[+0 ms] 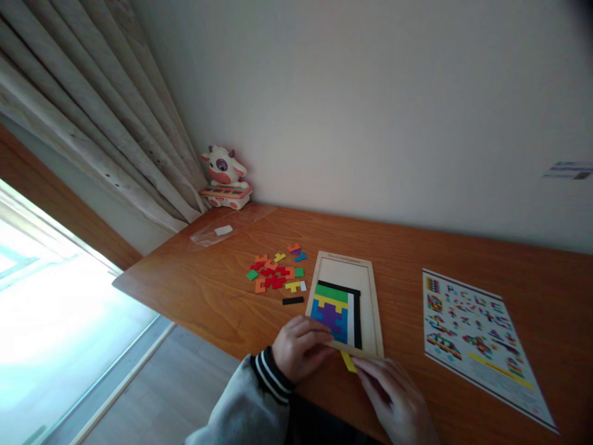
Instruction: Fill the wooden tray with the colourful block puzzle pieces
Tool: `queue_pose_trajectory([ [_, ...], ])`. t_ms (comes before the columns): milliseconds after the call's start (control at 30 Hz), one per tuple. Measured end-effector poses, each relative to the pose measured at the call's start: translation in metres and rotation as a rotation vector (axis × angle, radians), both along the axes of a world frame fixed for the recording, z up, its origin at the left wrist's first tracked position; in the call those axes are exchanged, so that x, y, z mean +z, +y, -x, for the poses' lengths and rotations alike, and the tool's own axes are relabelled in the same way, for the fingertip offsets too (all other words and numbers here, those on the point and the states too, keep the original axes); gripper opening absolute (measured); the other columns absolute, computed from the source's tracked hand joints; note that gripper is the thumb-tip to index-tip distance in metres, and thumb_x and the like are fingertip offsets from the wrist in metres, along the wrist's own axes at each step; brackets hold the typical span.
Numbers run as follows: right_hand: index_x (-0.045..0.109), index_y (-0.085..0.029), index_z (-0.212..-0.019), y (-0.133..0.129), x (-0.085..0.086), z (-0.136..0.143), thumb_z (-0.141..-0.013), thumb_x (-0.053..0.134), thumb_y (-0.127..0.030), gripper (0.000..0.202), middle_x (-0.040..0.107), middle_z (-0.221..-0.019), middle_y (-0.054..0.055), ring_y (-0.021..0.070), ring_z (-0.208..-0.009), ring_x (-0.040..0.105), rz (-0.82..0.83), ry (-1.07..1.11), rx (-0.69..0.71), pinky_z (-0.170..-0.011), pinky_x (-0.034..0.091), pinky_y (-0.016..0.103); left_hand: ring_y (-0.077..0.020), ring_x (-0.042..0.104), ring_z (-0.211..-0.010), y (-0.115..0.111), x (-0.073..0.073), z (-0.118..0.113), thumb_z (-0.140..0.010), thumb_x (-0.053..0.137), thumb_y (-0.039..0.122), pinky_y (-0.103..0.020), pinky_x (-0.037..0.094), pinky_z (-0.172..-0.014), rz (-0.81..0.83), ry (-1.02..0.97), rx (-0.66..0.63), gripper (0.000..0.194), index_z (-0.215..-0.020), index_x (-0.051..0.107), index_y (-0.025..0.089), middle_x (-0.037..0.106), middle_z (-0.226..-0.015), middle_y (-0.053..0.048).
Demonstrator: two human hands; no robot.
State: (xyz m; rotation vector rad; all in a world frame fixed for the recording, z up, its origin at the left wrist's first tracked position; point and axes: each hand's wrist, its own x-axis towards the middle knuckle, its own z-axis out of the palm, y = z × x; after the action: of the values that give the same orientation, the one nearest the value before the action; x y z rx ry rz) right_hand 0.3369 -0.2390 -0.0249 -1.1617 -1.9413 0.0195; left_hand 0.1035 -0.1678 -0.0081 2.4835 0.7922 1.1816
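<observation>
Yellow piece [348,362], just outside near edge of wooden tray [375,318], at slightly parted fingers of right hand [396,395], grip unclear, left hand [301,346] at tray corner, fingers curled, hold unclear.

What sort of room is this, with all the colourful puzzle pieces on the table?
It looks like a room in a home, though I can't be certain: a toy cow sits by the wall, a patterned curtain hangs beside it, and puzzle pieces lie on a wooden table.

Cow toy [223,168] (dark-horned), pale draped curtain [102,117], grey wall [370,117]
</observation>
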Motion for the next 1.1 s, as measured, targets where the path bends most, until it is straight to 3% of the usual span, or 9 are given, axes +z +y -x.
queue_pose_trajectory([
  [100,0.07,-0.027,-0.104,-0.001,0.002,-0.002,-0.093,0.059,-0.029,0.016,0.077,-0.088,0.001,0.0169,-0.077,0.073,-0.014,0.01,-0.027,-0.073,0.06,0.027,-0.02,0.067,-0.098,0.024,-0.002,0.043,-0.095,0.053,0.021,-0.035,0.056,-0.088,0.006,0.015,0.327,0.019,-0.108,0.067,0.02,0.071,-0.106,-0.009],
  [200,0.07,-0.027,-0.103,0.0,0.008,0.008,-0.094,0.059,-0.029,0.015,0.077,-0.089,0.001,0.017,-0.077,0.073,-0.031,0.004,-0.039,-0.073,0.059,0.028,-0.0234,0.064,-0.107,0.052,-0.011,0.096,-0.097,0.051,0.026,-0.042,0.052,-0.096,-0.024,0.161,0.54,0.024,-0.115,0.065,0.02,0.068,-0.117,-0.01],
  [367,0.07,-0.025,-0.103,0.016,0.018,0.07,-0.094,0.057,-0.019,0.017,0.075,-0.09,0.002,0.0181,-0.08,0.069,0.028,-0.074,-0.029,-0.076,0.053,0.034,-0.0281,0.057,-0.12,0.078,-0.023,0.153,-0.099,0.045,0.033,-0.05,0.048,-0.103,-0.006,0.4,0.685,0.035,-0.128,0.061,0.023,0.059,-0.137,-0.009],
  [500,0.069,-0.025,-0.096,0.04,0.02,0.132,-0.091,0.059,-0.013,0.016,0.071,-0.086,0.001,0.0203,-0.081,0.064,0.15,-0.193,-0.027,-0.074,0.046,0.038,-0.0278,0.059,-0.12,0.08,-0.026,0.158,-0.099,0.046,0.032,-0.051,0.05,-0.101,-0.017,0.44,0.631,0.033,-0.124,0.066,0.027,0.063,-0.133,-0.007],
  [633,0.068,-0.023,-0.091,0.059,0.024,0.161,-0.088,0.062,-0.011,0.014,0.069,-0.086,0.002,0.021,-0.082,0.061,0.236,-0.346,0.01,-0.077,0.043,0.038,-0.0256,0.065,-0.108,0.077,-0.029,0.156,-0.096,0.052,0.034,-0.046,0.055,-0.096,-0.059,0.311,0.625,0.028,-0.106,0.075,0.022,0.07,-0.12,-0.009],
  [733,0.069,-0.025,-0.09,0.078,0.034,0.157,-0.091,0.062,-0.019,0.01,0.068,-0.09,0.001,0.0209,-0.089,0.061,0.307,-0.291,0.034,-0.083,0.042,0.038,-0.0249,0.068,-0.101,0.076,-0.029,0.156,-0.095,0.054,0.035,-0.045,0.057,-0.091,-0.059,0.253,0.617,0.026,-0.097,0.076,0.022,0.073,-0.113,-0.009],
  [867,0.068,-0.025,-0.111,0.125,0.043,0.129,-0.096,0.054,-0.022,0.021,0.068,-0.106,0.006,0.021,-0.099,0.06,0.436,-0.259,-0.105,-0.086,0.042,0.034,-0.0237,0.069,-0.095,0.074,-0.026,0.157,-0.095,0.055,0.035,-0.042,0.058,-0.088,-0.03,0.256,0.588,0.024,-0.094,0.076,0.023,0.075,-0.105,-0.007],
  [967,0.064,-0.02,-0.124,0.162,0.041,0.109,-0.094,0.057,-0.028,0.032,0.065,-0.112,0.012,0.0263,-0.104,0.058,0.478,-0.274,-0.157,-0.084,0.041,0.037,-0.0232,0.07,-0.092,0.073,-0.024,0.157,-0.094,0.057,0.038,-0.039,0.059,-0.085,0.004,0.232,0.598,0.023,-0.1,0.073,0.022,0.075,-0.1,-0.006],
  [1100,0.068,-0.027,-0.121,0.191,0.033,0.098,-0.088,0.066,-0.037,0.035,0.065,-0.109,0.01,0.0269,-0.107,0.055,0.535,-0.289,-0.135,-0.086,0.038,0.037,-0.0205,0.07,-0.091,0.071,-0.024,0.157,-0.092,0.059,0.039,-0.033,0.06,-0.082,0.064,0.147,0.569,0.024,-0.106,0.069,0.021,0.073,-0.101,-0.006],
])
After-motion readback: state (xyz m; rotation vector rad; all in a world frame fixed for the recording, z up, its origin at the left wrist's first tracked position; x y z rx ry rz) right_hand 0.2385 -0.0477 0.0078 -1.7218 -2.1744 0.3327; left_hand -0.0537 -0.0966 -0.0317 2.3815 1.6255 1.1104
